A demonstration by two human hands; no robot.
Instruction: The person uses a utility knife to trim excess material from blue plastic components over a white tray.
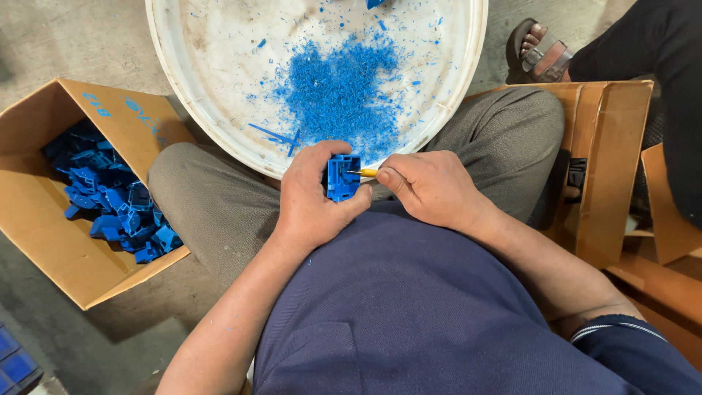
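Observation:
My left hand (311, 197) grips a small blue plastic box-shaped part (342, 178) above my lap. My right hand (428, 189) holds a thin tool with a yellow tip (365, 172), and that tip touches the right side of the blue part. Both hands sit just below the rim of a large white round basin (219, 110). A heap of blue plastic shavings (340, 91) lies in the basin, right above my hands.
An open cardboard box (44, 219) at left holds several blue plastic parts (110, 197). A second cardboard box (610, 161) stands at right by my knee. Another person's sandalled foot (537, 51) and dark trouser leg are at the top right. Concrete floor surrounds everything.

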